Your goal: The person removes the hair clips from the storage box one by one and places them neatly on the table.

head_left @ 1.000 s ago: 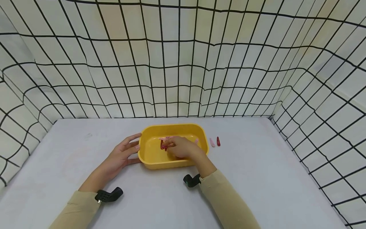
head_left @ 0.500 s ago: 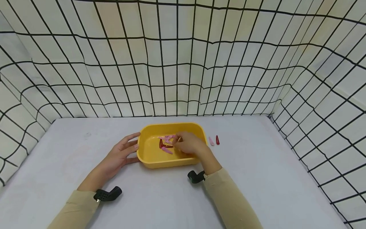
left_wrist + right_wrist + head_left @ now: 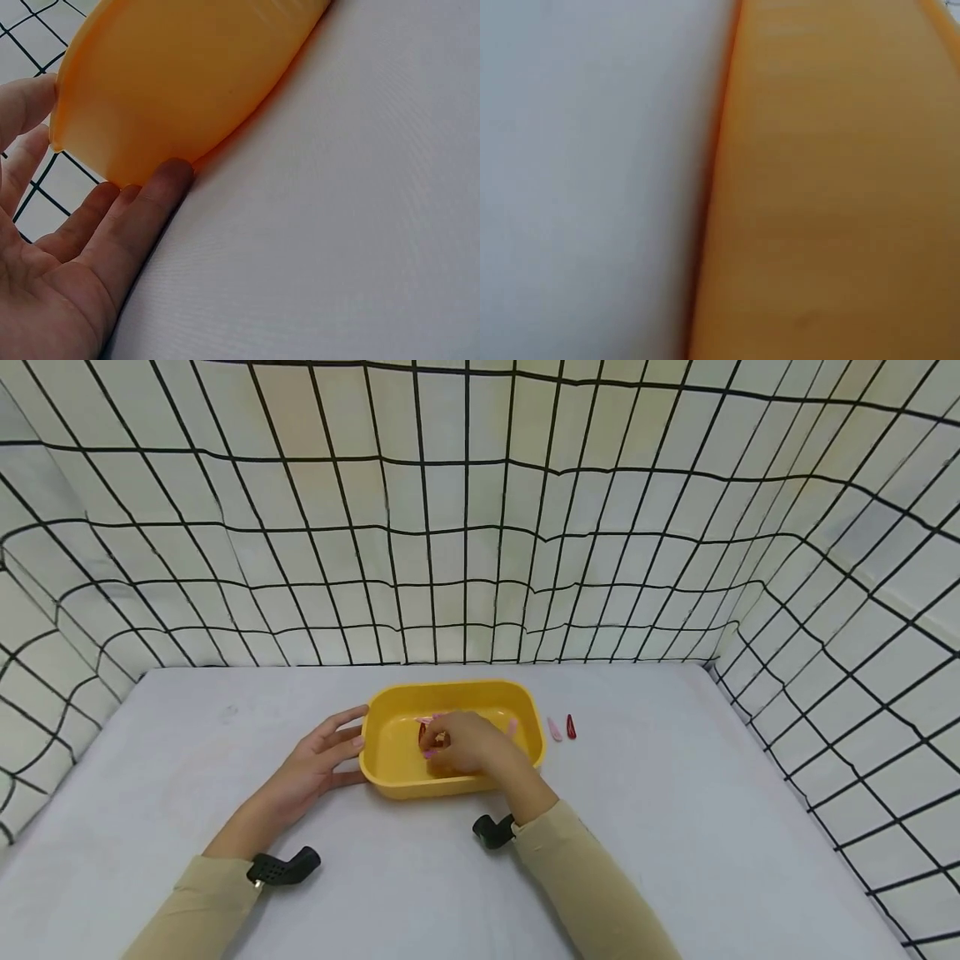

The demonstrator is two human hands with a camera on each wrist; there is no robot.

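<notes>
A yellow plastic tray (image 3: pixel 390 790) sits on the white table in the head view. My left hand (image 3: pixel 318 764) rests against its left end, fingers spread and fairly straight; in the left wrist view its fingertips touch the tray's outer wall and rim. My right hand (image 3: pixel 468 745) reaches down inside the tray, its thumb and forefinger bent together at small red and pink hair clips (image 3: pixel 422 735). The hand covers most of these clips; I cannot tell whether it pinches one. Behind it a pink hair clip (image 3: pixel 512 727) lies at the tray's right side.
Right of the tray, a pink hair clip (image 3: pixel 554 729) and a red hair clip (image 3: pixel 571 727) lie side by side on the table (image 3: pixel 675 827). Black netting (image 3: pixel 465 535) before white walls encloses the back and sides. The right wrist view shows only the tray's wall (image 3: pixel 817 187) and table.
My right hand moved right from the clips, uncovering several of them, then returned left and covers them again. My left hand stays at the tray's end.
</notes>
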